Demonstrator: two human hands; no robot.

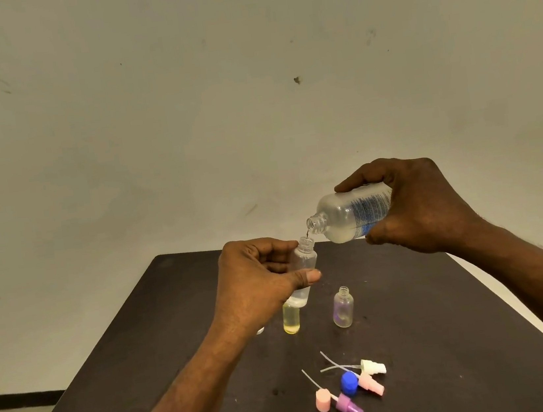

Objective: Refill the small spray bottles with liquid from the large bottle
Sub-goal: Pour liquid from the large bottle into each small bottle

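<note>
My right hand (pixel 425 206) grips the large clear bottle (pixel 344 215), uncapped and tipped with its mouth down to the left. A thin dark stream runs from that mouth into the open neck of a small clear bottle (pixel 303 262). My left hand (pixel 256 284) holds this small bottle above the table, with some liquid showing at its bottom. On the table stand a small yellow-tinted bottle (pixel 291 320) and a small purple-tinted bottle (pixel 342 307), both without tops. Another small bottle is mostly hidden behind my left wrist.
On the dark table (pixel 453 337), near me, lie several spray tops with thin tubes: a white one (pixel 373 366), a pale pink one (pixel 371 384), a pink one (pixel 322 400), a purple one (pixel 349 406). A blue cap (pixel 349 383) lies among them. A wall stands behind the table.
</note>
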